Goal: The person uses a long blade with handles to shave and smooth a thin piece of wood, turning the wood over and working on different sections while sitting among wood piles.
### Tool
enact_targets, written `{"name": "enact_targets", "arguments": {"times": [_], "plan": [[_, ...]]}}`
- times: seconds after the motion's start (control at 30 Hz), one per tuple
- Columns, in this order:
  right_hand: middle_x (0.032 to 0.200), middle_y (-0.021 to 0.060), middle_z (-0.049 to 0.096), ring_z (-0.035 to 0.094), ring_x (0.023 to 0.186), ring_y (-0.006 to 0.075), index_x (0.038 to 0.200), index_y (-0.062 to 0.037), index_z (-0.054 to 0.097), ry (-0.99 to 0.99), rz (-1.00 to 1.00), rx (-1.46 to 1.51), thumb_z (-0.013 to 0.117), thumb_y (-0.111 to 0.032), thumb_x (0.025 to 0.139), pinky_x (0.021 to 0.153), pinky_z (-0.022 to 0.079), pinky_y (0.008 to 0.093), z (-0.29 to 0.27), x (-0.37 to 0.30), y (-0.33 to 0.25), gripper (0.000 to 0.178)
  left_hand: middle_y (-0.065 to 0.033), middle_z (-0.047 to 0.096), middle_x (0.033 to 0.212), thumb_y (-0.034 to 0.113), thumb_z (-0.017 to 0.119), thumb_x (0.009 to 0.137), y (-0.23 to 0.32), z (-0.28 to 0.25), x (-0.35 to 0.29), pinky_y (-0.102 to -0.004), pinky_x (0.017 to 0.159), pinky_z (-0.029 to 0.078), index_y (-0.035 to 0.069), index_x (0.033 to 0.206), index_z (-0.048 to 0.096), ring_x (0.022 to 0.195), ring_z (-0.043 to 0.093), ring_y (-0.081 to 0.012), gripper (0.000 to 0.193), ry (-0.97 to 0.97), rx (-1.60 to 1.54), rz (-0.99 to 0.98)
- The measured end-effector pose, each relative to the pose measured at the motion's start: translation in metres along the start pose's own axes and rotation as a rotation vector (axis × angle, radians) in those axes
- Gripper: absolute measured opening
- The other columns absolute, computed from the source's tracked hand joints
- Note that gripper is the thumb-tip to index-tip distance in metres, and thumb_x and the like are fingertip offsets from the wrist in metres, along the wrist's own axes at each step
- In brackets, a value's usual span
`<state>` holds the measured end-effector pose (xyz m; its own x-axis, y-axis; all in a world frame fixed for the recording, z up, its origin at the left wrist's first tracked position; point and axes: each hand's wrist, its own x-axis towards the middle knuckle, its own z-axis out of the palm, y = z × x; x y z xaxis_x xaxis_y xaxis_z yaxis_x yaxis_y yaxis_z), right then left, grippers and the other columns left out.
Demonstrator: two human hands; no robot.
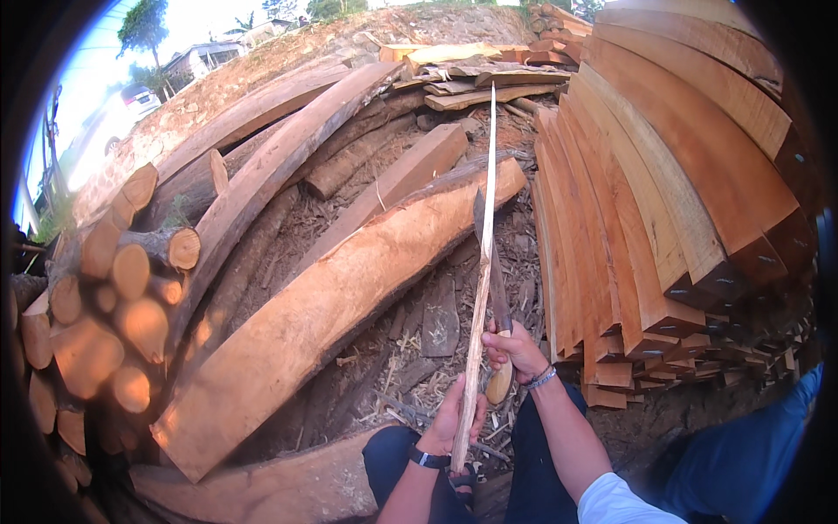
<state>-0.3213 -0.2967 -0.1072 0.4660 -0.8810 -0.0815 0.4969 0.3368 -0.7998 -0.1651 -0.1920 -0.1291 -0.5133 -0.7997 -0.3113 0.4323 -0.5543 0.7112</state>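
Note:
My left hand [449,414] is closed round the lower part of a long, pale wooden stick [483,301]. The stick points up and away from me and narrows to a thin far end. In my right hand [518,351] is a machete, its wooden handle [500,382] showing below the fingers. Its dark blade [498,293] runs close along the right side of the stick, partly hidden behind it; whether they touch I cannot tell. Beyond both lies a thick, rough-sawn slab of timber [340,284], slanting from near left to far right.
Stacked sawn planks [646,192] rise on the right. Cut round logs [96,341] are piled at the left, and long beams [279,166] lie behind the slab. Wood shavings [410,367] cover the ground before my knees. Blue cloth [751,454] shows at the lower right.

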Motion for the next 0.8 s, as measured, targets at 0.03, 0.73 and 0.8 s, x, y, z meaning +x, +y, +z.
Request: {"name": "enact_targets", "arguments": {"times": [0.03,0.73,0.8], "plan": [[0.060,-0.0033,0.044,0.042,0.045,0.0058,0.089,-0.0106,0.044,0.012,-0.004,-0.003,0.066,-0.007,0.084,0.041,0.038,0.0232,0.001,0.000,0.000,0.022,-0.0035,0.049,0.049,0.069,0.028,0.090,0.003,0.005,-0.001,-0.0220,0.037,0.042,0.006,0.068,0.051,0.038,0.047,-0.0116,0.070,0.065,0.007,0.008],[0.062,-0.0042,0.044,0.040,0.045,0.0044,0.078,-0.0111,0.045,0.143,-0.053,0.186,0.067,-0.003,0.082,0.042,0.038,0.0220,-0.009,0.007,-0.003,0.023,-0.0034,0.060,0.064,0.033,0.053,0.096,-0.016,-0.008,0.016,-0.0253,0.051,0.043,-0.005,0.091,0.065,0.056,0.053,-0.0066,0.040,0.607,0.648,0.415],[0.062,-0.0043,0.044,0.040,0.045,0.0044,0.077,-0.0115,0.045,0.152,-0.045,0.168,0.068,-0.004,0.082,0.042,0.038,0.0221,-0.015,0.010,0.000,0.024,-0.0032,0.058,0.062,0.027,0.056,0.094,-0.013,0.002,0.016,-0.0248,0.050,0.043,-0.005,0.093,0.065,0.056,0.053,-0.0053,0.033,0.628,0.683,0.515]]}}
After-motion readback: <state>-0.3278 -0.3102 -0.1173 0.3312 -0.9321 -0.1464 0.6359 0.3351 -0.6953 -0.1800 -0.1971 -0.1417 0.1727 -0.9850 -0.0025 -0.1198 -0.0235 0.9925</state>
